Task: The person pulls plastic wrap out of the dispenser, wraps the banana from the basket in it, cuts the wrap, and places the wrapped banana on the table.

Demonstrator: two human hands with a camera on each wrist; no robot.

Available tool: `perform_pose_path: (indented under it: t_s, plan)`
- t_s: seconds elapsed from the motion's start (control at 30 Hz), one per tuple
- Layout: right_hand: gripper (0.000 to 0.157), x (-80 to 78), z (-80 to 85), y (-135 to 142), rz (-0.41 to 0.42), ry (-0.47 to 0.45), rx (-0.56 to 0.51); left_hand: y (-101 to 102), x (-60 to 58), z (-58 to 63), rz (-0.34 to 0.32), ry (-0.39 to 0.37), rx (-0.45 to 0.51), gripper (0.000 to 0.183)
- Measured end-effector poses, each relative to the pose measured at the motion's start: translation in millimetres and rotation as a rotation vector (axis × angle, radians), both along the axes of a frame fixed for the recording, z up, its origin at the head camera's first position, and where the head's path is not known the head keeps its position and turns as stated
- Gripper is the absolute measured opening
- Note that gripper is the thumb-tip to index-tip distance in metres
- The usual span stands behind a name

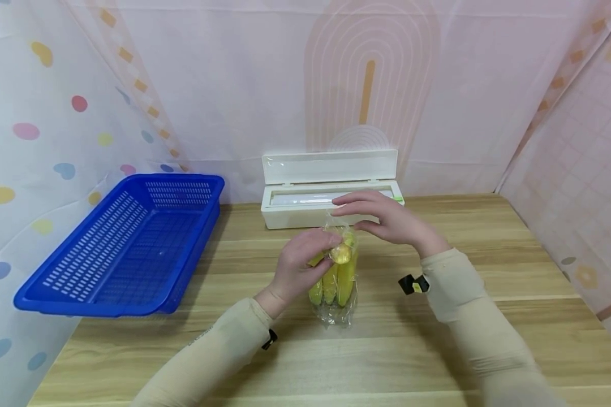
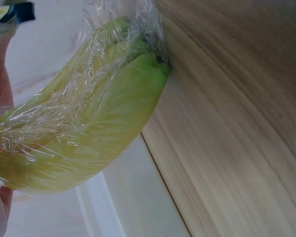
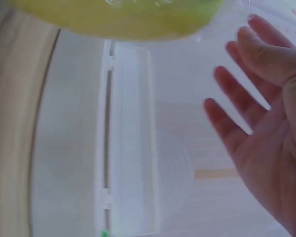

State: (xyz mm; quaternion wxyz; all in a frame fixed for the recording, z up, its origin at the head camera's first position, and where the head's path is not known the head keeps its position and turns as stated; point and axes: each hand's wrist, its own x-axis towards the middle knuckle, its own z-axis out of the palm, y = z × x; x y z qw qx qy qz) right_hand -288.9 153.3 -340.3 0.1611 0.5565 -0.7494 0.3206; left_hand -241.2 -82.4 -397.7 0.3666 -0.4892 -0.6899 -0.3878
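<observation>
I'd judge the bananas (image 1: pixel 345 282) mid-bench (image 1: pixel 387 350) mostly wrapped, loose film (image 1: pixel 338 320) at their six o'clock probably left to tuck, the left hand (image 1: pixel 304 259) pinching their upper end, the right hand (image 1: pixel 394 220) spread-fingered, empty, at one o'clock.

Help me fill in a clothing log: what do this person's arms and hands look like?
The left sleeve and right sleeve are long, cream-beige and reach the wrists; the left carries dark lettering too small to read. A black left-wrist attachment shows partly; the black right-wrist attachment has a yellow patch. The left hand and right hand are ungloved.
</observation>
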Motion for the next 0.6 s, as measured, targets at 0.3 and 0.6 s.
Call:
perform_pose_path:
  t_s: [0.3,0.6]
  plan:
    - [0.043,-2.8,22.9,-10.8,-0.005,-0.173,0.268,1.5,0.1,-1.5,-0.014,0.012,-0.001,0.033]
    - [0.015,-3.5,21.2,-16.4,-0.07,-0.212,0.289,1.2,1.5,-1.0,-0.006,0.015,0.002,0.035]
